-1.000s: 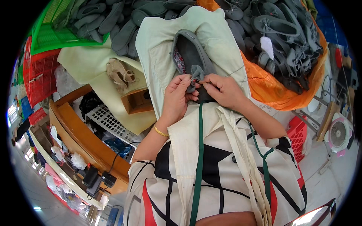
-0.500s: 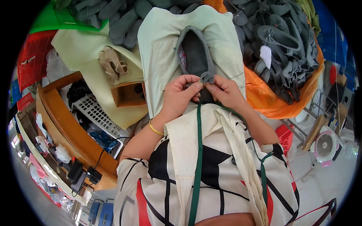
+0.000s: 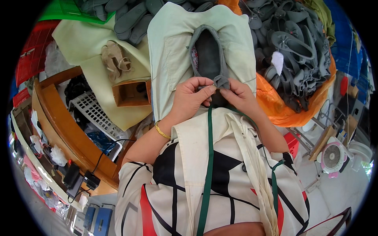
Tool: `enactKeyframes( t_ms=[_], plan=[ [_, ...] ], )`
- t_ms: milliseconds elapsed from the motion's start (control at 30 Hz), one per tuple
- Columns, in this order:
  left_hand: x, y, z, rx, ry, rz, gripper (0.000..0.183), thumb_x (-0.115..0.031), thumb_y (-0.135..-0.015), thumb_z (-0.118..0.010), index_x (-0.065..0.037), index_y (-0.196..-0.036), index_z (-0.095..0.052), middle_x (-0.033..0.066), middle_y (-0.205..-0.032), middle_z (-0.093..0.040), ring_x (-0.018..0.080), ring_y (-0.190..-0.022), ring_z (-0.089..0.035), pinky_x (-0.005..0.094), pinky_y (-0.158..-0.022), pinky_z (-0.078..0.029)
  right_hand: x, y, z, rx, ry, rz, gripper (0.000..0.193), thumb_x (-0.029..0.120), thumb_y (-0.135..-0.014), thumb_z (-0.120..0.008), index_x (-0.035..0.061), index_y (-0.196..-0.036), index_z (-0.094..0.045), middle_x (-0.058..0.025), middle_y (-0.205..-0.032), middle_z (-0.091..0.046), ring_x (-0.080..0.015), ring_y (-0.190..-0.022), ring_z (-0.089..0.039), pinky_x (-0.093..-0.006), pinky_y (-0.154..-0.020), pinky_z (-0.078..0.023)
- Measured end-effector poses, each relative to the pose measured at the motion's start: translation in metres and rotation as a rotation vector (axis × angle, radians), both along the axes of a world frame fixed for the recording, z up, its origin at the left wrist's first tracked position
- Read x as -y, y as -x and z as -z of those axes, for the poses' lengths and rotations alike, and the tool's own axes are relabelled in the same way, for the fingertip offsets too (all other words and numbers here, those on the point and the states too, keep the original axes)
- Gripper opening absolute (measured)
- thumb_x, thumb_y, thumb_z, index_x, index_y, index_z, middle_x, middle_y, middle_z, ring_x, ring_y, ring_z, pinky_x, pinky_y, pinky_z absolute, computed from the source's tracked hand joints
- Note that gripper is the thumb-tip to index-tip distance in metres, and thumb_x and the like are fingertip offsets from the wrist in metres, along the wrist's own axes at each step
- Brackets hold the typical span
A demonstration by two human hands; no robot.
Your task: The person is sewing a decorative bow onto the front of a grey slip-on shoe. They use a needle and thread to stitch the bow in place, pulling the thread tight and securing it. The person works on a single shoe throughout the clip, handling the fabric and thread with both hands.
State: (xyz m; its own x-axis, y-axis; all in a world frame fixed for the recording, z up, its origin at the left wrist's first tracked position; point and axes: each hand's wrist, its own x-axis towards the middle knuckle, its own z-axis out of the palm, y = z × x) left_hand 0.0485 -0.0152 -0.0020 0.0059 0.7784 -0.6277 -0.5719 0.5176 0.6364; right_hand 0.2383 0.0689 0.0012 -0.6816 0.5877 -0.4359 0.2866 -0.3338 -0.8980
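Observation:
A dark grey slip-on shoe (image 3: 208,55) lies on the pale green cloth (image 3: 171,51) over my lap, its opening facing up. At its near end sits a small grey fabric flower (image 3: 221,82). My left hand (image 3: 193,94) is closed in a pinch right beside the flower, with a tiny light-coloured bit at the fingertips that is too small to name. From the other side my right hand (image 3: 237,93) pinches the flower and the shoe's near end. A thin dark thread runs near the right hand. The shoe's tip is partly hidden by my fingers.
An orange sack (image 3: 281,114) at the right holds a heap of grey shoes (image 3: 293,41). More grey soles (image 3: 132,21) lie at the far left. Beige sandals (image 3: 115,59) and an open cardboard box (image 3: 132,93) rest on a yellowish sheet. A small fan (image 3: 332,156) stands at the right.
The view has shifted slightly, moving the shoe and both hands a little to the right in the picture. Both hands keep their pinch at the flower.

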Motion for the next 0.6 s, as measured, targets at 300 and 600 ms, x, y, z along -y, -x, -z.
enactKeyframes(
  t_ms=[300,600],
  plan=[
    [0.000,0.001,0.001,-0.015,-0.002,0.007,0.018,-0.012,-0.092,-0.072,-0.004,-0.107,-0.068,0.0033,-0.085,-0.070,0.0058,-0.065,-0.061,0.0199,-0.059,-0.051,-0.005,-0.001,-0.003,0.065,0.163,-0.011,0.012,0.010,-0.098,-0.058,0.0030,-0.105,-0.065,0.0053,-0.077,-0.057,-0.0023,-0.071,-0.050,-0.0198,-0.063,-0.042],
    [-0.003,0.003,0.000,-0.018,0.000,0.055,0.018,-0.013,-0.092,-0.071,-0.003,-0.107,-0.068,0.0011,-0.087,-0.069,0.0052,-0.066,-0.059,0.0193,-0.061,-0.050,0.005,0.013,-0.004,-0.005,0.102,0.069,0.018,0.015,-0.098,-0.060,0.0031,-0.111,-0.057,0.0007,-0.079,-0.057,-0.0049,-0.067,-0.051,-0.0214,-0.060,-0.043]
  ],
)
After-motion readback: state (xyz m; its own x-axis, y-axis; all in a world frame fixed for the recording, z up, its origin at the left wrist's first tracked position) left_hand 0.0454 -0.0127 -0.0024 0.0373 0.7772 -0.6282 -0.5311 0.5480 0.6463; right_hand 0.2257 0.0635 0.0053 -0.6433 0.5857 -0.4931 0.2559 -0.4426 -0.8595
